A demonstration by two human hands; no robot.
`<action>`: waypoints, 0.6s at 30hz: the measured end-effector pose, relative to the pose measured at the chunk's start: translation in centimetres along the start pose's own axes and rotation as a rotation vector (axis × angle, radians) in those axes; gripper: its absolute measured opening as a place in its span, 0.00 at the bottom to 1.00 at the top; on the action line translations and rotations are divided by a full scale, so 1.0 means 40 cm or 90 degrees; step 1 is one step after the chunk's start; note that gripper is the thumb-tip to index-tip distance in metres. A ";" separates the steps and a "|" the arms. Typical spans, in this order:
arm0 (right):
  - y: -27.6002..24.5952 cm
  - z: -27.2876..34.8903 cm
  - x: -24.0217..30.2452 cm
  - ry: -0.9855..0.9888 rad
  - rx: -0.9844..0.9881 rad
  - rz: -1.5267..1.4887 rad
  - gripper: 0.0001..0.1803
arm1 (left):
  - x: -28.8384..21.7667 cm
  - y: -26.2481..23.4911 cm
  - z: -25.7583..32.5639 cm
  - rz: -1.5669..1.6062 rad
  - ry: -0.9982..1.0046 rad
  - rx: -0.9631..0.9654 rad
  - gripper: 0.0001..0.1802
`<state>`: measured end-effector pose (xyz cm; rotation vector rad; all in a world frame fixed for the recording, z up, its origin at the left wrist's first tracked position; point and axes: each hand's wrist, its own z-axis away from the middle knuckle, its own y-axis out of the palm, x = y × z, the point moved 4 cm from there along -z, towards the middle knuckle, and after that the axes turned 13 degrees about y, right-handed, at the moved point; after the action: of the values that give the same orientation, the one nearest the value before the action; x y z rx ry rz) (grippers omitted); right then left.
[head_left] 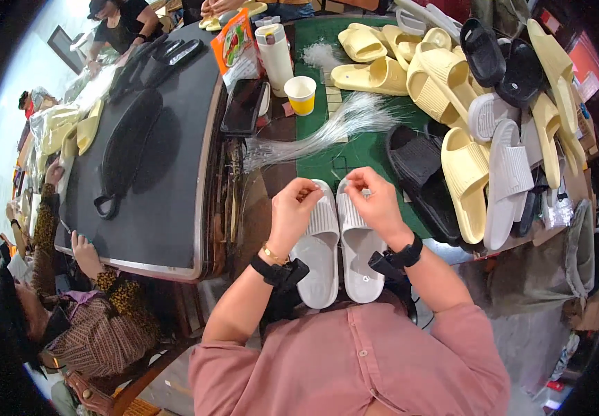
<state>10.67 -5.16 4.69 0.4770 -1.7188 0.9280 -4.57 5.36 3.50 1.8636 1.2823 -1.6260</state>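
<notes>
A pair of light grey slide sandals lies side by side in front of me, the left sandal and the right sandal, toes pointing away and heels at the table's near edge. Over the left one's toe, my left hand is closed in a pinch. My right hand pinches the same way above the other toe, fingertips turned inward. Whatever the fingers hold is too thin or hidden to make out. Just beyond them spreads a bundle of clear plastic strands.
Cream, grey and black slides are heaped at the right. Farther back stand a yellow-and-white paper cup, a white tumbler, a dark phone and an orange packet. Co-workers sit along the dark table at left, with a black bag.
</notes>
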 end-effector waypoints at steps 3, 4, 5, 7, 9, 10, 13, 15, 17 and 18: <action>0.014 0.001 0.004 -0.037 0.011 0.069 0.05 | 0.006 0.007 0.010 0.027 0.005 -0.011 0.07; 0.015 0.003 0.007 -0.077 0.012 0.115 0.05 | 0.009 0.008 0.014 0.034 0.008 -0.017 0.08; 0.016 0.004 0.006 -0.086 0.017 0.114 0.05 | 0.013 0.010 0.015 0.037 0.004 -0.016 0.08; 0.014 0.006 0.008 -0.119 0.011 0.124 0.04 | 0.017 0.010 0.015 0.042 0.012 -0.030 0.08; 0.013 0.007 0.009 -0.125 0.009 0.126 0.04 | 0.017 0.010 0.015 0.037 0.026 -0.036 0.08; 0.015 0.007 0.011 -0.130 0.012 0.125 0.04 | 0.015 0.008 0.015 0.023 0.046 -0.043 0.08; 0.017 0.010 0.016 -0.122 0.014 0.118 0.03 | 0.018 0.005 0.019 0.019 0.042 -0.061 0.08; 0.017 0.012 0.019 -0.137 0.011 0.126 0.03 | 0.022 0.006 0.020 0.020 0.032 -0.067 0.07; 0.017 0.013 0.020 -0.151 0.009 0.134 0.03 | 0.026 0.007 0.021 0.022 0.024 -0.072 0.07; 0.018 0.013 0.019 -0.154 0.012 0.136 0.03 | 0.027 0.007 0.020 0.027 0.030 -0.076 0.07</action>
<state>9.57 -5.04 5.09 0.4372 -2.0113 1.0735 -4.90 5.02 2.22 1.8552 1.3192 -1.4586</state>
